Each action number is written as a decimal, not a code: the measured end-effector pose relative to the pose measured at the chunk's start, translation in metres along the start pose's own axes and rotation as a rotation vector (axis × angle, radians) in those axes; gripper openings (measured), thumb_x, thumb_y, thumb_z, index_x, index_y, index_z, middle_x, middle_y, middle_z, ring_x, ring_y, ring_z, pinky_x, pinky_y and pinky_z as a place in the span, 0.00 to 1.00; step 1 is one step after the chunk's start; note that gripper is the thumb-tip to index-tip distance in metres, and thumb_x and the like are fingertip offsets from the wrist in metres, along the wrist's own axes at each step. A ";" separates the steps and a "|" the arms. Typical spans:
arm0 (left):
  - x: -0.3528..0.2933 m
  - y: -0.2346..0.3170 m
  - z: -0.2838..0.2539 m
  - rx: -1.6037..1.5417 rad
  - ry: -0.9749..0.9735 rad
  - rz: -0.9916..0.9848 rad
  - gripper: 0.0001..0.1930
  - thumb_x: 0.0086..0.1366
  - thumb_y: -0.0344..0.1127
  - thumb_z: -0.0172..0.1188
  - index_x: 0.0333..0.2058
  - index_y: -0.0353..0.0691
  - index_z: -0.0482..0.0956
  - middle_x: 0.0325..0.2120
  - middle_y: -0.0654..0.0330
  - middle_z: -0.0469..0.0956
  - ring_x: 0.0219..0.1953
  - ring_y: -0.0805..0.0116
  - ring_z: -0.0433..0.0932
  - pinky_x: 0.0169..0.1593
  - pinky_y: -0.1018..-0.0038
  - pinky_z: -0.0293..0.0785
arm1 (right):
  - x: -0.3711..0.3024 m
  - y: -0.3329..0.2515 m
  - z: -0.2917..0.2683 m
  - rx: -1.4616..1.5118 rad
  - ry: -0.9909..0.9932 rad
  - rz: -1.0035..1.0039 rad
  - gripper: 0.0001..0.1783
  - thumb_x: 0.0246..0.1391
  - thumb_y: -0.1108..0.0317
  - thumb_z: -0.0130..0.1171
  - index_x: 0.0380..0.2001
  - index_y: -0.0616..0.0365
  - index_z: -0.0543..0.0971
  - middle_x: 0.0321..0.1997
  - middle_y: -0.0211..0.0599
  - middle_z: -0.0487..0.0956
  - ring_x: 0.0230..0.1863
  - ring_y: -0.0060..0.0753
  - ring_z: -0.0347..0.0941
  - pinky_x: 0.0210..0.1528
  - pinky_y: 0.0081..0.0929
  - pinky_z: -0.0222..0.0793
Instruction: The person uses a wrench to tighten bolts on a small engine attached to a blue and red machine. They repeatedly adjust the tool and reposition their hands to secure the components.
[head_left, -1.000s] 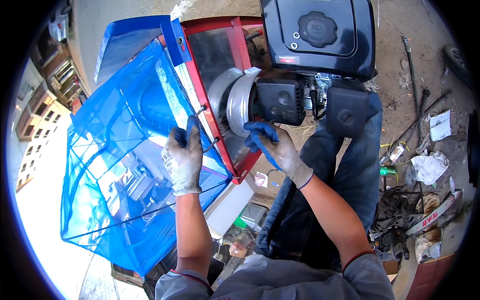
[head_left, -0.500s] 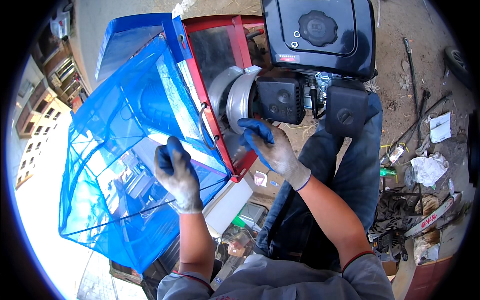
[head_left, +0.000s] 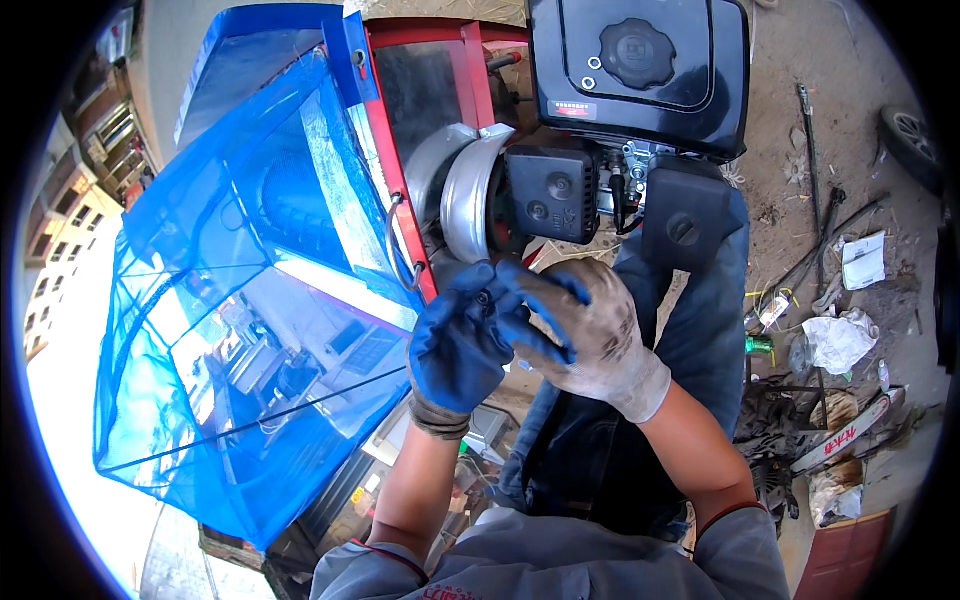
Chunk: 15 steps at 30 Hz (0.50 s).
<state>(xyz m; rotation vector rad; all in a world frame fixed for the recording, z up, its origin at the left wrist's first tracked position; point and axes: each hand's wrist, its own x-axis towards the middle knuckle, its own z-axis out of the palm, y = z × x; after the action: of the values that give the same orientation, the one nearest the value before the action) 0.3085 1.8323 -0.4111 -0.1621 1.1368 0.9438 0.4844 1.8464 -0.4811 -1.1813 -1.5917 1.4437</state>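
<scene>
Right hand point(head_left: 578, 330) at left hand point(head_left: 460, 345) (engine point(head_left: 640, 125) beyond).

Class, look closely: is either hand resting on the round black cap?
No, the left hand and right hand are close together, apart from the black cap.

Two hands point(head_left: 460, 345) point(head_left: 592, 330) (both gloved), one black tank point(head_left: 690, 95), one cap point(head_left: 637, 54), two pale rings point(head_left: 588, 78).

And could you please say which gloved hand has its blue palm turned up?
The left hand: its blue palm faces up, while the right hand shows its greyish back.
</scene>
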 end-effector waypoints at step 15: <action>0.015 -0.021 0.016 1.862 0.212 0.607 0.10 0.63 0.22 0.53 0.42 0.27 0.77 0.47 0.49 0.79 0.48 0.62 0.80 0.53 0.73 0.76 | -0.004 0.004 0.026 -0.396 -0.013 -0.099 0.17 0.48 0.65 0.57 0.41 0.59 0.80 0.38 0.42 0.74 0.37 0.40 0.70 0.36 0.36 0.64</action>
<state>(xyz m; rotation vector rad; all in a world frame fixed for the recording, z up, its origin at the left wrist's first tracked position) 0.3358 1.8362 -0.4232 1.6743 1.8757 0.0324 0.4626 1.8327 -0.4889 -1.2878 -1.9771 1.1042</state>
